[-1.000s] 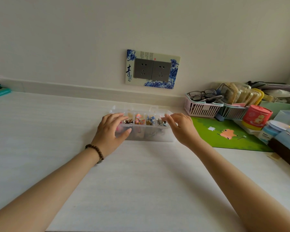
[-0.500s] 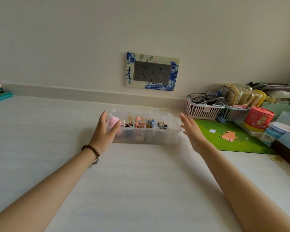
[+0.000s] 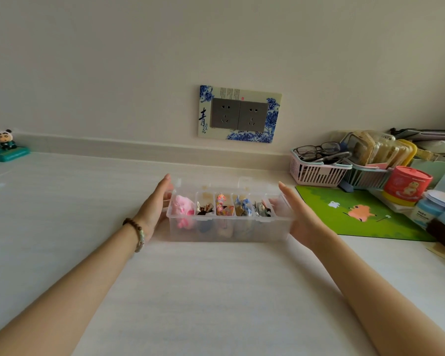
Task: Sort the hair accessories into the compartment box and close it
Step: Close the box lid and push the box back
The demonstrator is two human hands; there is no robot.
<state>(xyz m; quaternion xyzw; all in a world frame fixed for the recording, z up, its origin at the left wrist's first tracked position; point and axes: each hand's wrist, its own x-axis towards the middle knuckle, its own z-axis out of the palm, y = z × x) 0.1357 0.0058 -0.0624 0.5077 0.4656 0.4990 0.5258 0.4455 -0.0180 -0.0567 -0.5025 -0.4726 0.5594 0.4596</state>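
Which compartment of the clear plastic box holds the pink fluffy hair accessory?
The leftmost compartment, beside the left hand; the pieces further right are patterned or dark.

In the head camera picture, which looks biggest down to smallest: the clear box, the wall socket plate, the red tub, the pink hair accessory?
1. clear box
2. wall socket plate
3. red tub
4. pink hair accessory
The plate lies farther off, so true sizes may differ.

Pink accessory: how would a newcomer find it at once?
Below the wall socket, a clear box sits on the counter. The pink accessory fills its leftmost compartment, next to the left hand. It alone is fluffy plain pink; its neighbours are patterned.
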